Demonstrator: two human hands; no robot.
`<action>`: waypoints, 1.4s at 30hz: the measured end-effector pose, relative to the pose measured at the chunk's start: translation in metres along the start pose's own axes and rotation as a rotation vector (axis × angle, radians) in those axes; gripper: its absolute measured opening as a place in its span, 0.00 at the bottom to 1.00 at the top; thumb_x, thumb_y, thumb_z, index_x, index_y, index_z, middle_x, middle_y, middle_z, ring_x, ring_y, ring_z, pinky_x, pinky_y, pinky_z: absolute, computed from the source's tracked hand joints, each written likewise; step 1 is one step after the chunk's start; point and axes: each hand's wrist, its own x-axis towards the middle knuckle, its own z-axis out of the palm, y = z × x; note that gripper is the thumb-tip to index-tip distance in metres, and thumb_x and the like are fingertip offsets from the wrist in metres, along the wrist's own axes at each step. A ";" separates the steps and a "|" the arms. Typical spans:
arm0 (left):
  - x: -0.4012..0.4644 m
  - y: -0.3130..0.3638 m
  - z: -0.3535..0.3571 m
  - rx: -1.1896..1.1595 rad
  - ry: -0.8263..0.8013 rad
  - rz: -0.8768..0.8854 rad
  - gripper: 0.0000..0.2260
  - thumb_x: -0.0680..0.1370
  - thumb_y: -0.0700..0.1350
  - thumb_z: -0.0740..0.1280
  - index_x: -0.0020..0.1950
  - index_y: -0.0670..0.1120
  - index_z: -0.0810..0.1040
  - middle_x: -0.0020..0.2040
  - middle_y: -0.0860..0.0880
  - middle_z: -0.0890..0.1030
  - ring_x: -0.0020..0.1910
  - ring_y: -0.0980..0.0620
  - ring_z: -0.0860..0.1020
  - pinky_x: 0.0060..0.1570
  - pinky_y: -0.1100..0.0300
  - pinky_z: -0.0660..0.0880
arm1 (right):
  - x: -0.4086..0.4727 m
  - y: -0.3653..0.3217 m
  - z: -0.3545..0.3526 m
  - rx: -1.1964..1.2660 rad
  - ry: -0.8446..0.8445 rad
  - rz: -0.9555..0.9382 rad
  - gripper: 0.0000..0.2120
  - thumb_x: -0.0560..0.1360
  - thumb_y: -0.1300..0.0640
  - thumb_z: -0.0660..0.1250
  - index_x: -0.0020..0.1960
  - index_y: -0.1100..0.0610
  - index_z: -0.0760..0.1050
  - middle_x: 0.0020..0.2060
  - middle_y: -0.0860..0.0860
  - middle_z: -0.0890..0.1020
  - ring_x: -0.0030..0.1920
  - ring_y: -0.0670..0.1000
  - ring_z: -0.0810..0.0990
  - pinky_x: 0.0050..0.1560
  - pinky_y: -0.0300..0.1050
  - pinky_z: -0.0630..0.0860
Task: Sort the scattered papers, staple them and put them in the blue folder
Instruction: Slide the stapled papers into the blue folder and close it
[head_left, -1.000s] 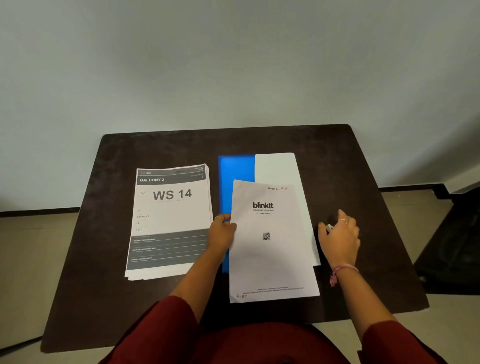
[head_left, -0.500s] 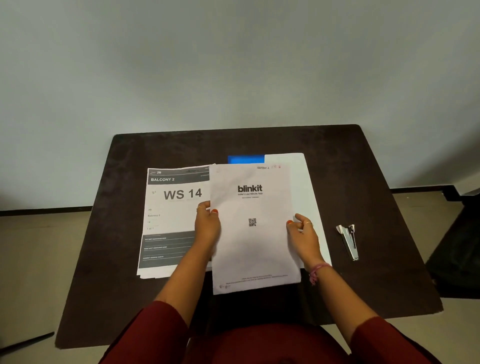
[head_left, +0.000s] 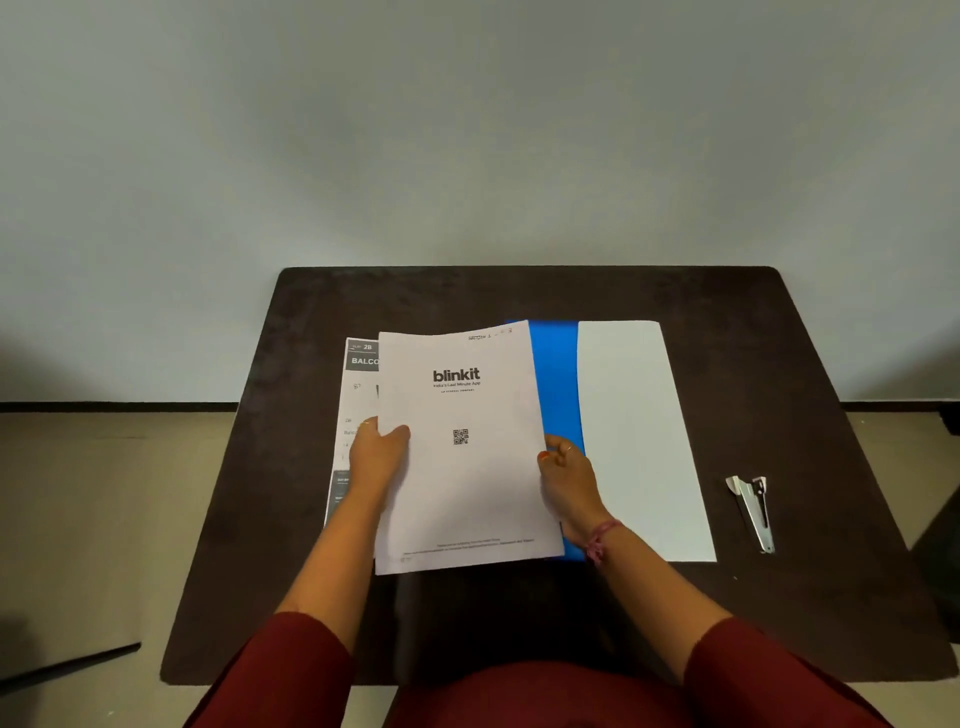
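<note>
Dark worktop (head_left: 519, 296): blinkit papers (head_left: 467, 457) gripped at both side edges, left hand (head_left: 376, 454) and right hand (head_left: 566, 475); blue folder (head_left: 556, 374) just right, stapler (head_left: 753, 512) far right.

We are seeing the blinkit sheet (head_left: 467, 447) covering most of the printed stack (head_left: 357, 395), cutting its heading to "BALCO", and part of the blue folder (head_left: 557, 384); its small print is staying too tiny to read

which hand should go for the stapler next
Right, probably. The stapler lies at the table's right edge, on the same side as the right hand. The left hand grips the blinkit sheets at their far side and could hold them alone.
</note>
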 end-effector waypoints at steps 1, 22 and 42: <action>0.005 -0.001 -0.008 0.006 0.025 -0.001 0.14 0.77 0.40 0.62 0.63 0.40 0.74 0.58 0.47 0.78 0.56 0.46 0.76 0.55 0.56 0.72 | 0.001 -0.003 0.009 -0.021 -0.017 -0.005 0.15 0.79 0.62 0.56 0.64 0.59 0.72 0.59 0.53 0.78 0.59 0.54 0.76 0.65 0.51 0.72; 0.061 -0.016 -0.043 0.395 0.153 -0.226 0.35 0.70 0.56 0.74 0.69 0.39 0.67 0.68 0.39 0.66 0.66 0.38 0.67 0.63 0.42 0.69 | 0.015 -0.034 0.060 -0.554 -0.138 -0.100 0.35 0.74 0.53 0.69 0.73 0.66 0.58 0.67 0.61 0.65 0.66 0.59 0.69 0.65 0.47 0.66; 0.062 -0.013 -0.039 0.220 0.031 -0.279 0.24 0.66 0.43 0.79 0.58 0.36 0.78 0.55 0.40 0.81 0.53 0.40 0.79 0.52 0.50 0.77 | 0.033 -0.036 0.089 -0.563 0.000 -0.050 0.25 0.71 0.49 0.72 0.58 0.64 0.71 0.56 0.59 0.76 0.56 0.56 0.75 0.54 0.46 0.74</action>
